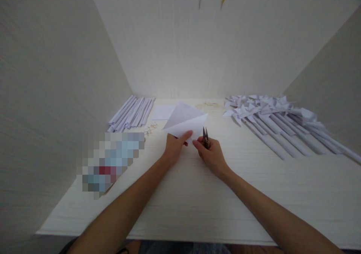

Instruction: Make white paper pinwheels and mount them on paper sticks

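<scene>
1. Forearms, two, bare, reaching from the near edge toward the middle of the table (180, 209).
2. Left hand (173, 148): fingers pinched on the near corner of a folded white paper (184, 122), thumb on top.
3. Right hand (213, 156): fingers clenched around small dark snips (205, 137), blades pointing far, just beside the paper's near right edge.
4. Folded white paper: triangular, held slightly off the table at its centre, between both hands.
5. Flat white sheet (162, 112): lying just beyond the folded paper, to its left.
6. Rolled paper sticks (132, 113): a bundle, far left, lying side by side.
7. Paper pinwheels on sticks (270, 118): a large heap, far right, well apart from the hands.
8. Small pale bits (150, 128): near the stick bundle; too small to identify.
9. Blurred patch (109, 163): left, contents unreadable.
</scene>
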The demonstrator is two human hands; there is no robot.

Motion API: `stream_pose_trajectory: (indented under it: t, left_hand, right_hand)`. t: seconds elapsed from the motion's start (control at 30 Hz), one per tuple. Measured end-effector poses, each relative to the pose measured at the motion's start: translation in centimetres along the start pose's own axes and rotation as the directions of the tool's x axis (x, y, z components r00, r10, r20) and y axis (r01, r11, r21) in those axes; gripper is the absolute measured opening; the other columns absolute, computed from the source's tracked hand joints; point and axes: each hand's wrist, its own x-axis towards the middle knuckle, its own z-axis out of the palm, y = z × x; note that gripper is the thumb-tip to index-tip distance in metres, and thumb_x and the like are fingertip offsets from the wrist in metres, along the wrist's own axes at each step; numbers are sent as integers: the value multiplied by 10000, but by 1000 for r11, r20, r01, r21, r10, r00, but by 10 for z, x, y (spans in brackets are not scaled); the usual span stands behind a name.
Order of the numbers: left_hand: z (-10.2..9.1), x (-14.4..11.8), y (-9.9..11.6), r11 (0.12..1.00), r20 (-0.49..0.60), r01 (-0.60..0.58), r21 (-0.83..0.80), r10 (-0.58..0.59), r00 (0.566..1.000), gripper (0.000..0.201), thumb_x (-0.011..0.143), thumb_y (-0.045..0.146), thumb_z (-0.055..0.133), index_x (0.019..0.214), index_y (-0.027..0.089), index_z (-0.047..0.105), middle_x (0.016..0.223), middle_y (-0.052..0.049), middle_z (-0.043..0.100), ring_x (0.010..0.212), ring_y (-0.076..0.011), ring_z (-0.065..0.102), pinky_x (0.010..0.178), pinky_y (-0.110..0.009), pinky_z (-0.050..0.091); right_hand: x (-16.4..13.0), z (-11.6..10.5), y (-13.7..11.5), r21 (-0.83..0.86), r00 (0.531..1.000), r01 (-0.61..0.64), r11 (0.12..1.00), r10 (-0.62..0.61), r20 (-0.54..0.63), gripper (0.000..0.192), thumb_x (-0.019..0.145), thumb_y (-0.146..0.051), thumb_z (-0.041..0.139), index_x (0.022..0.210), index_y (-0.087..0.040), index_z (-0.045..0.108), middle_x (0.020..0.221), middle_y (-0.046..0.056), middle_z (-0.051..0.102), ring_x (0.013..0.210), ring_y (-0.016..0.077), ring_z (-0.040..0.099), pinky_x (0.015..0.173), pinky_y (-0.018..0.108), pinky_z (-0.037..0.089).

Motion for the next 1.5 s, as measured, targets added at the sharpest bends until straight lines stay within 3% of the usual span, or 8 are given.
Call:
stream_pose_trajectory:
  t: [0.17, 0.3, 0.53, 0.7, 0.87, 1.03, 1.23, 1.5]
  left_hand:
    - [0, -2, 1, 996, 55, -2, 89, -3, 998, 203, 497, 240, 705, 548, 128, 543, 471, 41, 516, 383, -55, 415, 364, -184, 327]
    - [0, -2, 1, 991, 17, -31, 130, 29, 999, 209, 508, 241, 696, 501, 134, 517, 420, 49, 485, 365, -57, 402, 364, -191, 314]
    - [-2, 4, 4, 994, -188, 1, -111, -22, 982, 257, 460, 249, 725, 621, 130, 563, 546, 36, 562, 451, -60, 479, 407, -180, 356]
    - [1, 1, 7, 974, -149, 51, -221, -86, 985, 281, 464, 239, 725, 677, 135, 575, 600, 32, 585, 460, -54, 496, 420, -177, 375]
    - [3, -5, 3, 1000, -73, 6, -15, -7, 997, 216, 499, 248, 708, 614, 122, 575, 527, 21, 571, 427, -68, 481, 399, -189, 375]
    - [3, -6, 4, 992, -70, -57, 113, 65, 995, 185, 521, 245, 690, 539, 128, 547, 462, 30, 534, 401, -69, 455, 377, -186, 355]
    - [3, -8, 6, 984, -58, -74, 164, 85, 995, 182, 529, 257, 681, 534, 133, 548, 467, 27, 541, 404, -75, 460, 385, -192, 363]
    - [4, -10, 5, 967, -49, -79, 244, 94, 994, 153, 534, 259, 670, 560, 131, 589, 471, 13, 564, 404, -87, 473, 382, -197, 369]
  right_hand:
    - [1, -2, 0, 13, 1000, 14, 1000, -14, 2, 230, 670, -344, 573, 589, -179, 435, 387, -100, 331, 333, 39, 272, 343, 198, 184]
    - [2, -2, -1, 18, 1000, 0, 1000, 0, 0, 198, 657, -333, 581, 626, -174, 468, 395, -101, 340, 334, 41, 280, 341, 198, 193]
    - [0, 0, -2, -11, 997, 31, 999, -31, 75, 162, 684, -317, 570, 664, -170, 506, 429, -96, 363, 345, 37, 306, 341, 190, 218]
    - [-3, 3, -5, 62, 996, 12, 998, -17, 90, 175, 683, -330, 580, 727, -169, 526, 424, -106, 348, 334, 31, 299, 325, 178, 216]
    - [-2, 2, -7, 173, 1000, -28, 985, 28, 6, 173, 654, -315, 589, 684, -165, 509, 372, -108, 350, 304, 29, 274, 300, 176, 171]
    - [-1, 0, -7, 264, 999, -31, 964, 22, 36, 130, 645, -268, 577, 700, -155, 542, 359, -111, 330, 295, 27, 252, 297, 177, 140]
    - [1, -1, -4, 123, 999, 0, 992, 6, -51, 173, 599, -279, 645, 677, -152, 556, 390, -110, 320, 330, 29, 261, 322, 189, 171]
    - [2, -2, -3, 16, 998, 24, 1000, -23, -66, 242, 576, -347, 677, 632, -159, 534, 416, -101, 308, 359, 37, 261, 341, 198, 180]
